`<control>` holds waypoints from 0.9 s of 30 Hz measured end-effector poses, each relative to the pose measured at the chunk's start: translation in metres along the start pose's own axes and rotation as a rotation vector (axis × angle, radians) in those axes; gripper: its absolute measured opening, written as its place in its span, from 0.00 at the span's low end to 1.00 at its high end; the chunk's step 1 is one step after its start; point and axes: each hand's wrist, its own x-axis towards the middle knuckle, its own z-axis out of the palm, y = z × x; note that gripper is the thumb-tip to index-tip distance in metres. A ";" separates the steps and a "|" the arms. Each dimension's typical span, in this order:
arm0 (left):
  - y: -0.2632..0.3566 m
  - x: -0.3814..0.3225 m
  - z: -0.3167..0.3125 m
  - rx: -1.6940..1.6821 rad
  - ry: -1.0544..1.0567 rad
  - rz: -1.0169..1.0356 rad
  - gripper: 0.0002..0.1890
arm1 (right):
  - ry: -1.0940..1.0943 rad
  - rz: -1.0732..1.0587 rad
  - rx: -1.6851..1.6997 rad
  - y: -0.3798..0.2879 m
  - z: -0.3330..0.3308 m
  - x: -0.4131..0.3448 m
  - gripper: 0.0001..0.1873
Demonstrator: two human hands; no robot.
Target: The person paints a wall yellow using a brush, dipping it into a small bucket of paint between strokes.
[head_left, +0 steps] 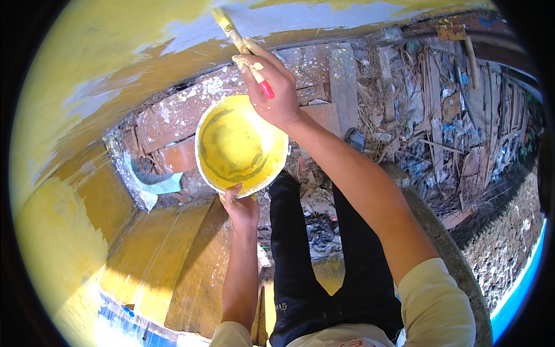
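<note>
My right hand [275, 93] grips a paintbrush [236, 40] by its wooden handle, which has a red end and is smeared with yellow paint. The brush's bristles touch or nearly touch the wall [195, 32], where fresh yellow lies beside bare whitish-grey patches. Below it, my left hand [241, 208] holds a round white-rimmed bucket [232, 145], thumb over the near rim. Yellow paint coats the inside of the bucket, and a thin layer seems to cover its bottom. The far right part of the rim is hidden behind my right hand.
Paint-spattered boards [186, 112] lie along the wall's foot. Wood scraps and plastic litter [438, 117] cover the ground at right. A wooden handle [471, 63] sticks out at upper right. Beside my legs runs a concrete edge [446, 243]. A pale green piece [160, 183] lies at left.
</note>
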 end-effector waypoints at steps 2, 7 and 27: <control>0.002 0.001 -0.008 0.014 0.022 -0.011 0.29 | -0.051 -0.045 -0.012 0.003 -0.008 0.004 0.10; 0.002 0.000 -0.009 0.047 0.014 -0.010 0.28 | 0.168 0.127 -0.214 0.040 -0.096 0.019 0.11; 0.005 -0.006 -0.024 0.018 0.049 -0.049 0.28 | 0.188 -0.298 -0.470 0.043 -0.108 0.038 0.08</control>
